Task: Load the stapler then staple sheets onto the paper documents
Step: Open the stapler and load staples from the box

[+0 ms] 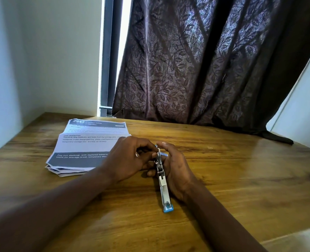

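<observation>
Head view. My right hand (176, 170): fingers curled, cupping the far half of the stapler (162, 180) from its right side, thumb tip up at the far end. My left hand (130, 159): fingers bent in and pinched at the stapler's far metal part from the left; whether they hold staples I cannot tell. Stapler: silver with blue ends, lying lengthwise between my hands, near end resting on the wooden table (241, 179) just beside my right wrist. Paper documents (85, 148): a loose printed stack, left of and beyond my left hand, its right edge hidden behind that hand. Dark leaf-patterned curtain (205, 60): hanging beyond both hands, its hem on the table's far edge.
</observation>
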Demonstrator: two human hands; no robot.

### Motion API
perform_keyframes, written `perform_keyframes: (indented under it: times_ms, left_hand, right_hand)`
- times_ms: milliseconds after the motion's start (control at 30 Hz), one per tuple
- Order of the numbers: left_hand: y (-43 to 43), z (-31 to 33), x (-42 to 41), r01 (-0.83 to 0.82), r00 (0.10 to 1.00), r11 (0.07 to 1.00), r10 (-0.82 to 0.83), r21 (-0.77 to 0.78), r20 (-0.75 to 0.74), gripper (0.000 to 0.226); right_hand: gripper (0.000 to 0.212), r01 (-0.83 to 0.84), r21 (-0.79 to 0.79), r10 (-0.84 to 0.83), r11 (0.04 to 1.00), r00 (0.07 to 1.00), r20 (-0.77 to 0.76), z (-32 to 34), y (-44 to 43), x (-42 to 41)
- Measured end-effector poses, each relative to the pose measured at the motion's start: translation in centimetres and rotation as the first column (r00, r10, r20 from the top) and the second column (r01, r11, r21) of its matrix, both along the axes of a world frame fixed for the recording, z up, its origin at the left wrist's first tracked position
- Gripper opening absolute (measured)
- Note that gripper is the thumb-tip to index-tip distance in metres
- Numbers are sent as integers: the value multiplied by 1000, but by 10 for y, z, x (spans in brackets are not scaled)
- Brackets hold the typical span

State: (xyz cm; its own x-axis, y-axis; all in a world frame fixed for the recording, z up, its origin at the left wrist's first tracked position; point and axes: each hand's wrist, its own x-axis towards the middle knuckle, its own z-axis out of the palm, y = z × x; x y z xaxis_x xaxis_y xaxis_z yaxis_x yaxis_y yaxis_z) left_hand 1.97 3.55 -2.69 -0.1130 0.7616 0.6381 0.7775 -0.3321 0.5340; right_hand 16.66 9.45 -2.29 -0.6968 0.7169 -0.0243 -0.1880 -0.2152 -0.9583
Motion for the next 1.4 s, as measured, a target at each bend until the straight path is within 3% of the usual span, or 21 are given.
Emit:
perform_keyframes:
  times_ms: [167,300,767,1167,1400]
  left_hand:
    - [1,-2,1,5,1000,1000,-6,-24,-30,13]
    - [1,-1,2,-3,1000,1000,3,-28,9,9]
    - [1,-1,2,11,994,997,-3,-72,107,6]
    - [0,1,3,-54,998,995,57,-89,35,2]
    - [-1,0,3,-69,997,994,68,-90,-20,6]
  right_hand:
    - [59,-23,46,23,999,1000,-12,0,-1,5]
    - [44,10,32,-9,999,999,-37,2,-2,5]
    - [58,18,64,-17,998,1000,-12,2,-2,2]
    - [48,3,21,-2,1000,999,-35,6,-6,5]
    - [57,-22,52,23,998,1000,-18,8,-8,7]
